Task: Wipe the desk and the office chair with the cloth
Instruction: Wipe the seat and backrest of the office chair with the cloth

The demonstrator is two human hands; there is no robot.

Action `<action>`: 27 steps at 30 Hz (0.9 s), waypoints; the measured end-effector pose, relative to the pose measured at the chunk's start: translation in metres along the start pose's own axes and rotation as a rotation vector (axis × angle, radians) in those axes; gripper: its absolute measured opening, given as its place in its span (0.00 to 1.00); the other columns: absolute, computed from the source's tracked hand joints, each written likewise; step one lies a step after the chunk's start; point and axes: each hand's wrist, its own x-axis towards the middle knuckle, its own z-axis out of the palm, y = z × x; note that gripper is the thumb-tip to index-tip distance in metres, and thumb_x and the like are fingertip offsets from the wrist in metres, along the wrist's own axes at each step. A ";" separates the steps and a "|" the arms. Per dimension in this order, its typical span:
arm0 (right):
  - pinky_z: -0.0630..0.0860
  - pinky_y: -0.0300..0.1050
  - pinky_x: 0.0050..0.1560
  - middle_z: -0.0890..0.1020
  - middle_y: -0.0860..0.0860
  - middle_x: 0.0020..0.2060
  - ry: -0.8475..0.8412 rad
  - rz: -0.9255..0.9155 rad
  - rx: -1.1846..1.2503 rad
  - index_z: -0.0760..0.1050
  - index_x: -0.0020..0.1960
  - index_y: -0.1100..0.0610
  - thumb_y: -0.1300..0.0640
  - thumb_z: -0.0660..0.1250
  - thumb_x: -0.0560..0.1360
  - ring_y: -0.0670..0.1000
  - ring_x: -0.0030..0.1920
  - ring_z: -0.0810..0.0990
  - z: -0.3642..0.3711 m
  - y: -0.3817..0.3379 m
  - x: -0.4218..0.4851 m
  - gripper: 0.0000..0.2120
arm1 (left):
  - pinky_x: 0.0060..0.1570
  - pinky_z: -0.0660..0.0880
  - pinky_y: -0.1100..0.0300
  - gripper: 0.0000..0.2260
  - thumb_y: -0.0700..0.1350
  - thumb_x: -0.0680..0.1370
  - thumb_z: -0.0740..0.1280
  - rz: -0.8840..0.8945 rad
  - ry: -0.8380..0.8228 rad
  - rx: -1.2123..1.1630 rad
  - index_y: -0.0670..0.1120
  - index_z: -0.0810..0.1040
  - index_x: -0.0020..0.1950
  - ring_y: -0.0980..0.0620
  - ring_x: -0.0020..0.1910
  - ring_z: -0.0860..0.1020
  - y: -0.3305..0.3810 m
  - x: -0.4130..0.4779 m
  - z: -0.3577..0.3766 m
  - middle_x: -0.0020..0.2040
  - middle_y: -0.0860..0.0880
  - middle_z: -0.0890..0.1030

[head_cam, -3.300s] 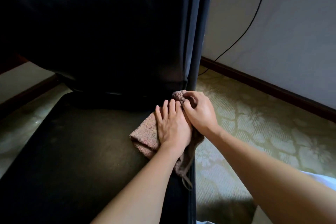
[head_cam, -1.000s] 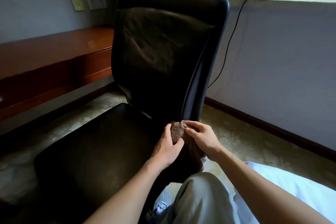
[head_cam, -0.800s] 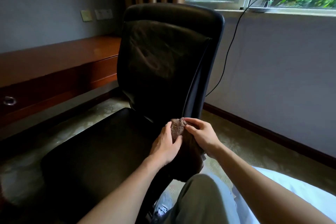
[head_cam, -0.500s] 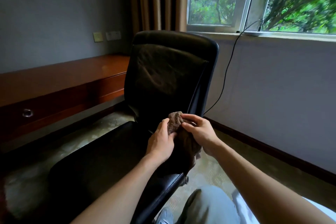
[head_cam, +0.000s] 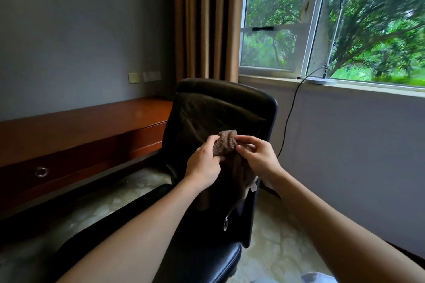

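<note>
A brownish-pink terry cloth (head_cam: 226, 145) hangs in the air in front of the backrest of the black leather office chair (head_cam: 220, 110). My left hand (head_cam: 203, 164) pinches the cloth's upper left edge. My right hand (head_cam: 258, 158) pinches its upper right edge, and the rest of the cloth droops below both hands over the seat. The reddish wooden desk (head_cam: 87, 122) runs along the left wall beside the chair.
A drawer with a metal ring pull (head_cam: 41, 172) sits under the desk top. A black cable (head_cam: 290, 112) drops from the window sill (head_cam: 345, 86) down the grey wall on the right. Brown curtains (head_cam: 205, 20) hang behind the chair. Patterned carpet covers the floor.
Both hands lifted the cloth off the seat's right edge and now hold it up before the backrest. The view rose from the seat to the chair back, desk and window.
</note>
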 end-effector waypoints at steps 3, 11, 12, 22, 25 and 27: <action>0.76 0.39 0.61 0.83 0.46 0.53 0.076 -0.140 -0.192 0.83 0.59 0.52 0.64 0.70 0.77 0.43 0.55 0.81 -0.003 -0.011 0.019 0.13 | 0.57 0.75 0.53 0.22 0.42 0.78 0.69 0.019 -0.005 -0.040 0.56 0.69 0.70 0.46 0.61 0.78 0.009 0.019 -0.001 0.61 0.50 0.81; 0.69 0.42 0.67 0.79 0.44 0.54 0.198 -0.317 -0.465 0.83 0.58 0.55 0.67 0.68 0.78 0.52 0.61 0.75 -0.012 -0.036 0.071 0.13 | 0.57 0.76 0.51 0.24 0.45 0.78 0.70 0.057 0.003 -0.075 0.56 0.67 0.72 0.44 0.60 0.79 0.029 0.078 0.001 0.61 0.48 0.82; 0.66 0.38 0.67 0.79 0.44 0.54 0.208 -0.326 -0.491 0.83 0.59 0.56 0.67 0.67 0.78 0.52 0.62 0.73 -0.012 -0.038 0.075 0.13 | 0.58 0.76 0.51 0.24 0.45 0.78 0.70 0.057 -0.002 -0.083 0.56 0.67 0.72 0.45 0.60 0.79 0.030 0.083 0.002 0.61 0.49 0.82; 0.61 0.30 0.55 0.81 0.50 0.55 0.282 -0.447 -0.629 0.83 0.61 0.58 0.66 0.65 0.80 0.45 0.58 0.66 -0.012 -0.034 0.129 0.13 | 0.63 0.73 0.49 0.24 0.48 0.82 0.65 0.154 0.032 0.028 0.52 0.63 0.77 0.45 0.68 0.73 0.031 0.136 0.007 0.70 0.49 0.75; 0.65 0.35 0.55 0.81 0.50 0.53 0.314 -0.490 -0.633 0.83 0.60 0.57 0.65 0.64 0.80 0.49 0.60 0.68 -0.006 -0.039 0.146 0.13 | 0.61 0.73 0.49 0.23 0.48 0.82 0.64 0.189 0.070 0.080 0.50 0.64 0.76 0.44 0.66 0.74 0.030 0.152 0.002 0.68 0.47 0.76; 0.70 0.42 0.57 0.81 0.50 0.52 0.332 -0.554 -0.665 0.84 0.59 0.57 0.66 0.65 0.79 0.51 0.60 0.69 -0.001 -0.039 0.156 0.13 | 0.60 0.73 0.48 0.22 0.46 0.81 0.64 0.228 0.085 0.112 0.48 0.65 0.75 0.43 0.64 0.75 0.027 0.163 0.002 0.67 0.46 0.76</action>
